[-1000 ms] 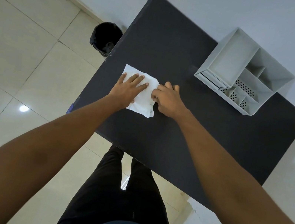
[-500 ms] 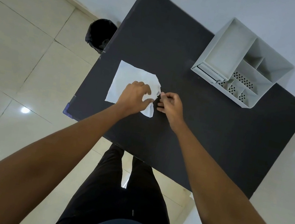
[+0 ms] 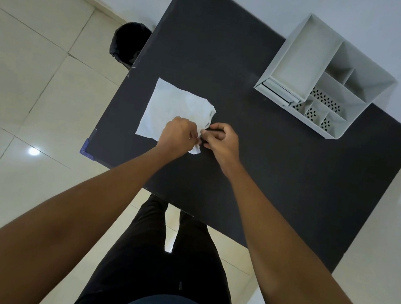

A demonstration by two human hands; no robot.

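Note:
A crumpled white sheet of paper (image 3: 172,110) lies on the left part of a black table (image 3: 284,166). Its right edge is torn and ragged. My left hand (image 3: 178,137) has its fingers curled and pinches the paper's right edge near the lower corner. Right beside it, my right hand (image 3: 222,143) also pinches that edge, fingertips almost touching the left hand's. A small flap of paper sticks out below the two hands.
A white desk organiser (image 3: 323,77) with several compartments stands at the table's far right, against the wall. A black waste bin (image 3: 128,43) stands on the tiled floor beside the table's left edge. My legs are at the near edge.
My left hand lifted from lying flat on the paper and curled to pinch its right edge. Both hands have come together at the lower right corner, leaving more of the sheet uncovered.

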